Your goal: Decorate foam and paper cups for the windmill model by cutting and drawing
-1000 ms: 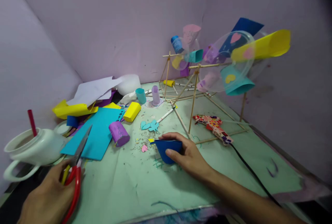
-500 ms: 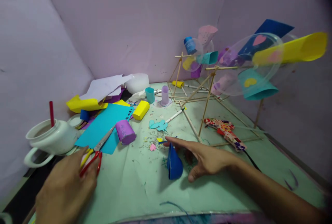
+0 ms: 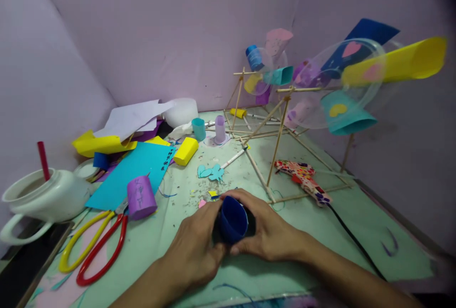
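Observation:
Between both hands stands a dark blue rolled paper cup, its rounded opening turned up toward me. My left hand curls round its left side, and my right hand wraps its right side with the thumb at the front. The scissors, with one yellow and one red handle loop, lie at the left, their blades partly hidden behind a purple paper tube. Just beyond the hands are a pink paper heart and turquoise paper cutouts.
Stick frames carry wheels with coloured paper cups at the right. A flower-patterned glue gun lies near them, its black cord running forward. At the left stand a white teapot-like vessel, a turquoise sheet and a yellow paper tube.
My left hand has let go of the scissors and moved right to the blue paper cup. Both hands now close round the cup, which looks rounder. The purple tube appears nearer the scissors.

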Motion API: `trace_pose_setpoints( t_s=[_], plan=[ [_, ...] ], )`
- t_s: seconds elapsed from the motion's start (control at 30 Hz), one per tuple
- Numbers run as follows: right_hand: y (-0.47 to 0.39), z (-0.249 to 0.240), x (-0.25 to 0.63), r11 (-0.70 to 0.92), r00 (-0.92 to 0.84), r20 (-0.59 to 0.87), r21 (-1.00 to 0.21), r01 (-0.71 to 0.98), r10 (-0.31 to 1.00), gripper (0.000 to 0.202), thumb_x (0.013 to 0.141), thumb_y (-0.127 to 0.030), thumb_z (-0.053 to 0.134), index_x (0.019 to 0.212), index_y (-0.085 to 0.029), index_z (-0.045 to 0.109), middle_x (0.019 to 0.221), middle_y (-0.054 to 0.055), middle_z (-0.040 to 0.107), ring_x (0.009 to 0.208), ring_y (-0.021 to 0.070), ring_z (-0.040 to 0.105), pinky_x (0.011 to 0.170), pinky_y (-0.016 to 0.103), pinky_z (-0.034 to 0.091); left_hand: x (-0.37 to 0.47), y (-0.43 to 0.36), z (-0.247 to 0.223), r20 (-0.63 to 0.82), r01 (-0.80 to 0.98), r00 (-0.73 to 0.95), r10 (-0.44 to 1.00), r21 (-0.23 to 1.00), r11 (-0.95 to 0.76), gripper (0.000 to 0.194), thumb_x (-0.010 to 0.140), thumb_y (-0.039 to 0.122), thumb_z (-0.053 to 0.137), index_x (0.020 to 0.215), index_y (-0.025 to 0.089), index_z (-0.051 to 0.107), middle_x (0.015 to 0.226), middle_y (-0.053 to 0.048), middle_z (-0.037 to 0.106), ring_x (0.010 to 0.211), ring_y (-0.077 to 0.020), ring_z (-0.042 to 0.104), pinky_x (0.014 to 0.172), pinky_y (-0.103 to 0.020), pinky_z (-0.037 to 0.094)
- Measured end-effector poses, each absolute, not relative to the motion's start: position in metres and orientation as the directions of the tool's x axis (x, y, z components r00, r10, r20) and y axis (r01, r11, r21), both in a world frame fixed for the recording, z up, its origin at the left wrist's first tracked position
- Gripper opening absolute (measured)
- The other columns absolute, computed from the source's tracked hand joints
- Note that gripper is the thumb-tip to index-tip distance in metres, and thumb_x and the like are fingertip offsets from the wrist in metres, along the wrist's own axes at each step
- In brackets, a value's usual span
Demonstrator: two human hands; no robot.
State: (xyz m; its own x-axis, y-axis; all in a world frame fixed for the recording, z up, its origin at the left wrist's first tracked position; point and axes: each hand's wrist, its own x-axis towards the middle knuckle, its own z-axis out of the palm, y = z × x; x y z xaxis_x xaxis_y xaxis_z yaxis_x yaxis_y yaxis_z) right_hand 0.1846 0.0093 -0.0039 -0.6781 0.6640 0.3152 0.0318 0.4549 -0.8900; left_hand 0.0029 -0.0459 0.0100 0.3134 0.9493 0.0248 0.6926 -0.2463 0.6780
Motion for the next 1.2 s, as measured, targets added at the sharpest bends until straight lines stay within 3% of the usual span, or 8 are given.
trace_pose_setpoints(
  t_s=[0.17, 0.27, 0.47, 0.7, 0.83, 0.97, 1.1, 1.2],
  plan=[
    [0.011, -0.005, 0.179, 0.509, -0.603, 0.414, -0.861, -0.016, 0.682, 0.053, 0.062, -0.032, 0.083, 0.108, -0.02, 0.059, 0.105, 0.009, 0.061, 0.1, 0.0229, 0.059, 0.09, 0.038, 0.046, 0.005, -0.045, 0.0, 0.173, 0.667, 0.259, 0.95, 0.68, -0.305, 0.032, 0.074, 0.018, 0.06, 0.106, 0.018, 0.057, 0.101, -0.008, 0.067, 0.092, -0.0235, 0.062, 0.082, -0.04, 0.05],
    [0.013, -0.008, 0.179, 0.521, -0.575, 0.437, -0.853, -0.021, 0.692, 0.059, 0.061, -0.032, 0.084, 0.114, -0.021, 0.059, 0.109, 0.01, 0.063, 0.103, 0.0231, 0.059, 0.091, 0.039, 0.046, 0.005, -0.041, -0.003, 0.268, 0.642, 0.22, 0.938, 0.684, -0.347, 0.032, 0.072, 0.014, 0.061, 0.104, 0.019, 0.058, 0.097, -0.007, 0.068, 0.091, -0.022, 0.063, 0.083, -0.038, 0.05],
    [0.017, -0.015, 0.177, 0.462, -0.495, 0.429, -0.885, -0.061, 0.756, 0.031, 0.071, -0.025, 0.077, 0.101, -0.025, 0.069, 0.096, 0.006, 0.07, 0.089, 0.0186, 0.066, 0.08, 0.034, 0.052, 0.003, -0.035, -0.005, 0.303, 0.571, 0.19, 0.934, 0.739, -0.357, 0.027, 0.079, 0.023, 0.062, 0.106, 0.021, 0.061, 0.103, -0.007, 0.069, 0.095, -0.0212, 0.063, 0.083, -0.037, 0.052],
    [0.017, -0.013, 0.172, 0.415, -0.474, 0.393, -0.908, -0.062, 0.788, 0.019, 0.072, -0.019, 0.076, 0.09, -0.024, 0.073, 0.091, 0.005, 0.07, 0.083, 0.0163, 0.067, 0.076, 0.029, 0.053, 0.003, -0.031, -0.011, 0.381, 0.473, 0.133, 0.915, 0.786, -0.397, 0.019, 0.077, 0.016, 0.065, 0.095, 0.021, 0.066, 0.094, -0.006, 0.072, 0.089, -0.0199, 0.065, 0.08, -0.036, 0.054],
    [0.018, -0.01, 0.176, 0.383, -0.507, 0.321, -0.923, 0.021, 0.8, 0.042, 0.068, -0.027, 0.079, 0.106, -0.021, 0.065, 0.098, 0.007, 0.068, 0.091, 0.0201, 0.065, 0.081, 0.033, 0.051, 0.005, -0.035, -0.014, 0.374, 0.57, 0.126, 0.919, 0.731, -0.376, 0.03, 0.078, 0.018, 0.063, 0.108, 0.02, 0.059, 0.1, -0.008, 0.069, 0.093, -0.021, 0.064, 0.082, -0.037, 0.054],
    [0.016, -0.01, 0.181, 0.391, -0.539, 0.262, -0.91, 0.14, 0.801, 0.032, 0.078, -0.027, 0.07, 0.108, -0.023, 0.061, 0.098, 0.006, 0.067, 0.09, 0.0202, 0.064, 0.078, 0.034, 0.051, -0.006, -0.052, 0.0, 0.426, 0.738, 0.126, 0.896, 0.564, -0.372, 0.059, 0.075, 0.027, 0.063, 0.13, 0.017, 0.043, 0.12, -0.014, 0.06, 0.11, -0.0263, 0.058, 0.088, -0.039, 0.053],
    [0.011, -0.013, 0.178, 0.358, -0.542, 0.207, -0.915, 0.188, 0.814, 0.064, 0.067, -0.033, 0.079, 0.123, -0.025, 0.049, 0.117, 0.01, 0.06, 0.107, 0.0272, 0.058, 0.092, 0.045, 0.046, -0.044, -0.05, 0.031, 0.61, 0.908, -0.293, 0.737, 0.418, 0.015, 0.047, 0.077, 0.034, 0.062, 0.12, 0.019, 0.051, 0.11, -0.014, 0.061, 0.101, -0.0297, 0.06, 0.086, -0.046, 0.05],
    [0.004, -0.016, 0.169, 0.238, -0.463, 0.119, -0.949, 0.208, 0.878, 0.097, 0.051, -0.031, 0.088, 0.132, -0.026, 0.034, 0.128, 0.013, 0.052, 0.113, 0.0307, 0.054, 0.097, 0.05, 0.042, -0.068, -0.035, 0.047, 0.309, 0.81, -0.547, 0.778, 0.431, 0.398, 0.066, 0.079, 0.053, 0.051, 0.13, 0.012, 0.042, 0.113, -0.018, 0.058, 0.093, -0.0348, 0.062, 0.074, -0.054, 0.052]
  ],
)
